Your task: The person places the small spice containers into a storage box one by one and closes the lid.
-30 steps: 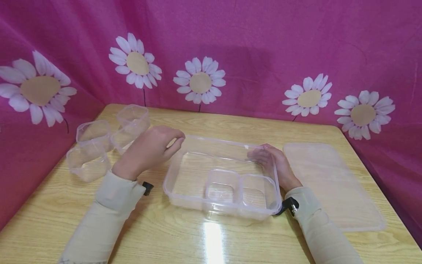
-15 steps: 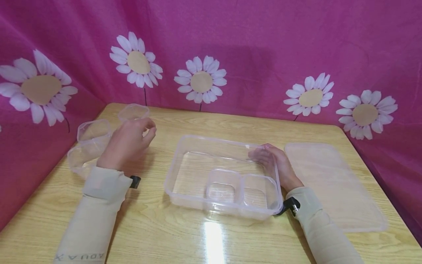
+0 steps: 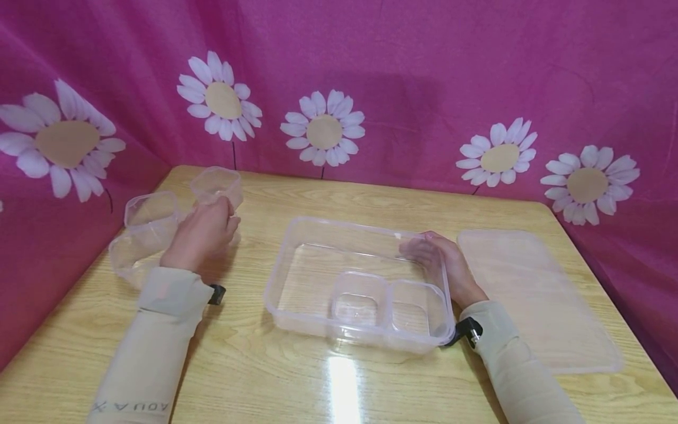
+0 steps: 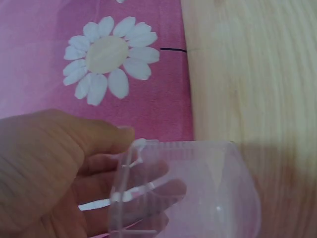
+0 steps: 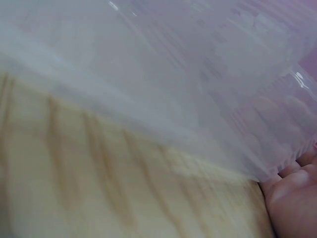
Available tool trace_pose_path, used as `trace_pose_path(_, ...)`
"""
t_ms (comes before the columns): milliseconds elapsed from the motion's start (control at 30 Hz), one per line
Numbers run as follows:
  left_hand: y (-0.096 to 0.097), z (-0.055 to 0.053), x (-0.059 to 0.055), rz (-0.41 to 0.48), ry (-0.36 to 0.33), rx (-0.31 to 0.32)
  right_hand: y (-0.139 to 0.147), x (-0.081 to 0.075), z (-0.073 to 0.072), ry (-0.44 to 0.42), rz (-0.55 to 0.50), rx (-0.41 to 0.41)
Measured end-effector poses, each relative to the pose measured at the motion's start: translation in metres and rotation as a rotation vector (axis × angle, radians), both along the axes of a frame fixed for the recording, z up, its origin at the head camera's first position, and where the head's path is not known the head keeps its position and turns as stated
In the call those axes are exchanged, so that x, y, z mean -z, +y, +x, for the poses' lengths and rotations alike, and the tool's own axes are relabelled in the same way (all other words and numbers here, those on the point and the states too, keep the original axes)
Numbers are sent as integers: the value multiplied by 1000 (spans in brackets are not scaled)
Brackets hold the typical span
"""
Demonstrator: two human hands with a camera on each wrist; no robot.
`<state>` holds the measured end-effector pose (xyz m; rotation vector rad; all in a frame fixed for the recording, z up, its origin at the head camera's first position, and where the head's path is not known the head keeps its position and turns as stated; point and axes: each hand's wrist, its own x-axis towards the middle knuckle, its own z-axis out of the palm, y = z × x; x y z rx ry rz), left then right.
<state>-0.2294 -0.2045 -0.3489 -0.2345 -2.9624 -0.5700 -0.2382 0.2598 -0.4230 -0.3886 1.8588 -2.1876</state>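
Observation:
My left hand pinches the rim of a small clear plastic container; in the left wrist view the thumb lies at the rim and the fingers show through the wall. In the head view the hand covers most of it. My right hand rests against the back right corner of a large clear plastic box, its relaxed fingers visible through the plastic. Inside the box, two small square containers, a left one and a right one, sit side by side at the front right.
Further small clear containers stand at the table's left: one at the back, one by the left edge and one in front. A flat translucent lid lies on the right of the wooden table. Flowered pink cloth surrounds the table.
My left hand has moved left from beside the large box to the small containers and has taken hold of one. The right hand and the large box have stayed in place.

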Motion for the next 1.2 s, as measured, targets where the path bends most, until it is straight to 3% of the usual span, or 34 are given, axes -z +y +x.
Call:
trace_pose_path(433,-1,-11,23,-177,-41,36,0,-1,1,0,5,7)
trace_pose_path(900,-3,-13,25,-210,-52,27,1,0,2,11,15,5)
trace_pose_path(1200,-5,-12,26,-211,-38,54,-1,1,2,3,-48,-10)
